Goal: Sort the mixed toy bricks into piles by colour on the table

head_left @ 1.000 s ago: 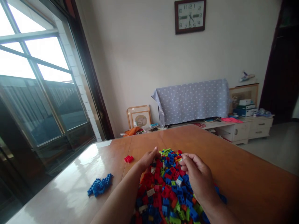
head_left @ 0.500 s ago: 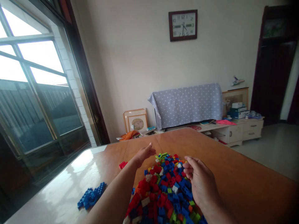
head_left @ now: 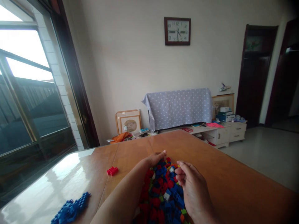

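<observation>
A heap of small building bricks [head_left: 167, 189], in red, blue, white, green and orange, lies on the table before me. My left hand [head_left: 157, 158] is over the heap's far left side, its thumb stretched out to the right and its other fingers mostly hidden. At the right edge of the heap is my right hand [head_left: 192, 185], fingers curled in and thumb tip against the forefinger. Whatever it may hold between them is too small to make out. My left forearm covers part of the heap's left side.
On the table [head_left: 224, 174], left of my forearm, lie a blue cluster of joined bricks [head_left: 71, 207] and a smaller red cluster [head_left: 112, 170]. Beyond the table's far edge is a low white cabinet [head_left: 223, 137] with a cloth-covered object [head_left: 177, 109]. Windows stand at the left.
My left hand has come in to the right, onto the far part of the heap. My right hand keeps its curled pose beside the bricks. The view has turned slightly right.
</observation>
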`<state>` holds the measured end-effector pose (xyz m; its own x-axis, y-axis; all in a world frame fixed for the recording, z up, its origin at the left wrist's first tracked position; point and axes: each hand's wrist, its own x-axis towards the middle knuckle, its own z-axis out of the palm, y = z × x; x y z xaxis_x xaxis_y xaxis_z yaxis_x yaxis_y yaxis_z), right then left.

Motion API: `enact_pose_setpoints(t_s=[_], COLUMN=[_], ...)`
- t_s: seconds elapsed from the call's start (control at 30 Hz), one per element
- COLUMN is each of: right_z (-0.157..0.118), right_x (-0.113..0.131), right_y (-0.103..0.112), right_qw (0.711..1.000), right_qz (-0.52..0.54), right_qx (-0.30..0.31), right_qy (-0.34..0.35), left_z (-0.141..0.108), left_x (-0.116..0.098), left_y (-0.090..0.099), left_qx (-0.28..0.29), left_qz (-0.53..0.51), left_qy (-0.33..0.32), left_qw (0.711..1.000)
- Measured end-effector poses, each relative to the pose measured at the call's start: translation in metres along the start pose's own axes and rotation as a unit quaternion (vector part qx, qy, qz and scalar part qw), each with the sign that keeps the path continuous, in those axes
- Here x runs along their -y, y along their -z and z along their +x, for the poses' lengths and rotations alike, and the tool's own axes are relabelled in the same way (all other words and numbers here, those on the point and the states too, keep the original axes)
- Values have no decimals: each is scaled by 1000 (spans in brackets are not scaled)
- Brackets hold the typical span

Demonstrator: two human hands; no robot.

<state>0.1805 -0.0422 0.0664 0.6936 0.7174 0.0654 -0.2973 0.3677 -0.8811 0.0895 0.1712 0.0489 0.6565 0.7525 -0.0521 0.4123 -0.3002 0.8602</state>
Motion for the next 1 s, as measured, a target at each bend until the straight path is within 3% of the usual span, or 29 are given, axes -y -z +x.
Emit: enact_pose_setpoints(t_s=[0.17, 0.53, 1.0], right_z=[2, 19, 26], right_x=[3, 3, -2], right_y=[0, 8, 10], right_qw=[1000, 997, 997], right_qz=[18, 37, 27], right_qx=[-5, -61, -74], right_qy=[-6, 5, 11], left_z=[-10, -51, -80], left_x=[-10, -40, -57], left_y=[-12, -12, -24], left_qx=[48, 155, 263], left_qz=[21, 75, 29], left_qy=[-5, -6, -5], left_qw=[999, 985, 964])
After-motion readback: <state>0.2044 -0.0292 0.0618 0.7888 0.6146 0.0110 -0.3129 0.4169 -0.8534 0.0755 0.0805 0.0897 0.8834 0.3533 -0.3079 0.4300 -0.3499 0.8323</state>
